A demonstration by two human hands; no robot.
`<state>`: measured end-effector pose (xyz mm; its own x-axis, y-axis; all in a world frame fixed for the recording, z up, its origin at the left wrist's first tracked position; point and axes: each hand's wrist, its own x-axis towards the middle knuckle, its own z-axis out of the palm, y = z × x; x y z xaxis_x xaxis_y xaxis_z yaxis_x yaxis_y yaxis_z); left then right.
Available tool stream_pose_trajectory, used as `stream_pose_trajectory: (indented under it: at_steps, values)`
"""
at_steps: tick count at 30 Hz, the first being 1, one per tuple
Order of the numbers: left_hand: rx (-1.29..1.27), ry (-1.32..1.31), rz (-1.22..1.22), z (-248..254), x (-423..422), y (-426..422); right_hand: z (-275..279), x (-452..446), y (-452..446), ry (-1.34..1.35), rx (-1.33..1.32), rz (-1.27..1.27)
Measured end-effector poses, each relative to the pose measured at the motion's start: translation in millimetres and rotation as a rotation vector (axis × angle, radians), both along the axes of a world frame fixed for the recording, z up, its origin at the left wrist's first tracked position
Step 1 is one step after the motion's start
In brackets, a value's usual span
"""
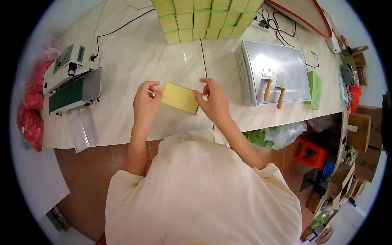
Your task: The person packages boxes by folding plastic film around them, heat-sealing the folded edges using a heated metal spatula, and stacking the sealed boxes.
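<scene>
A flat rectangular yellow box with a thin green rim lies slightly tilted in direction on the marbled table before me. My left hand is at its left edge, fingers loosely curled, thumb and forefinger apart. On the opposite side, my right hand has its thumb by the box's right edge and its forefinger raised away from the thumb. Nothing shows between the fingers of either hand. Whether the fingertips touch the box I cannot tell.
Stacked green-and-yellow boxes stand at the back. To the right, two wooden-handled scrapers lie on a metal-topped appliance, with a green box beside it. A machine with a green belt and a clear plastic sleeve occupy the left.
</scene>
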<state>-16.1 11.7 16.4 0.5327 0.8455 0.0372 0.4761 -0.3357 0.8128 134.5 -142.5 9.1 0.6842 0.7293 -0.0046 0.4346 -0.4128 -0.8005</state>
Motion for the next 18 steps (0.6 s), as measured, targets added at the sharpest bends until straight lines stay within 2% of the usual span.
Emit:
stream_pose_trajectory:
  at_steps: [2, 3, 9, 12, 15, 17, 18]
  values:
    - [-0.054, 0.206, -0.03, 9.7, -1.9, 1.7, 3.1, 4.4, 1.9, 0.026, 0.005, 0.017]
    - [-0.05, 0.21, -0.025, 12.2, -2.3, 1.7, 5.1, 5.6, 2.4, 0.049, 0.004, 0.035]
    - [0.14, 0.161, 0.032, 25.5, 0.2, -2.8, 14.1, 15.8, -16.1, 0.115, 0.25, -0.078]
    - [0.218, 0.062, 0.075, 30.8, 3.8, 0.6, 17.6, 38.7, -37.0, 0.015, 0.303, -0.203]
    - [0.286, -0.017, 0.02, 34.8, 16.8, 6.7, 0.1, 68.2, -67.7, -0.066, 0.224, -0.338]
    - [0.641, 0.079, -0.186, 30.1, 26.4, 7.6, -11.1, 87.1, -90.6, -0.149, 0.139, -0.412]
    - [0.641, 0.082, -0.19, 29.7, 28.6, 9.4, -19.4, 96.4, -103.2, -0.195, 0.089, -0.457]
